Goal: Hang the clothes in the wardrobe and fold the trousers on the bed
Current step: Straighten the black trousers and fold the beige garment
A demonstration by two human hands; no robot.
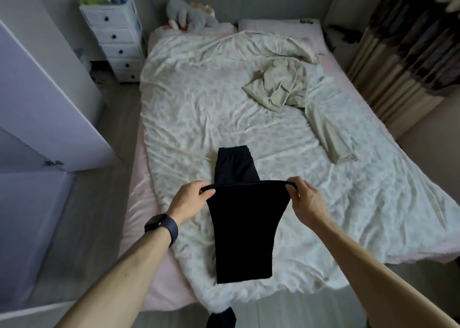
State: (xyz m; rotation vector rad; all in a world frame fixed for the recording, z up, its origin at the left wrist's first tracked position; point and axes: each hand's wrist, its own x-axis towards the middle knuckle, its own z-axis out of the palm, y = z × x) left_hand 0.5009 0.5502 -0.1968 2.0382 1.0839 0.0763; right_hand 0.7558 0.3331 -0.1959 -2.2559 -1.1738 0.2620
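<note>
The left hand (pixel 191 198) and right hand (pixel 302 198) each pinch one end of a raised fold in the black trousers (pixel 239 233). The trousers lie lengthwise near the foot of the bed (pixel 199 103), equally near both hands.

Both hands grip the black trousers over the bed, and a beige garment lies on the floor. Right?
No: the head view shows the beige garment lying on the bed, not the floor. The left hand and right hand do grip the black trousers.

Head cam, fwd-down over bed (pixel 249 108).
</note>
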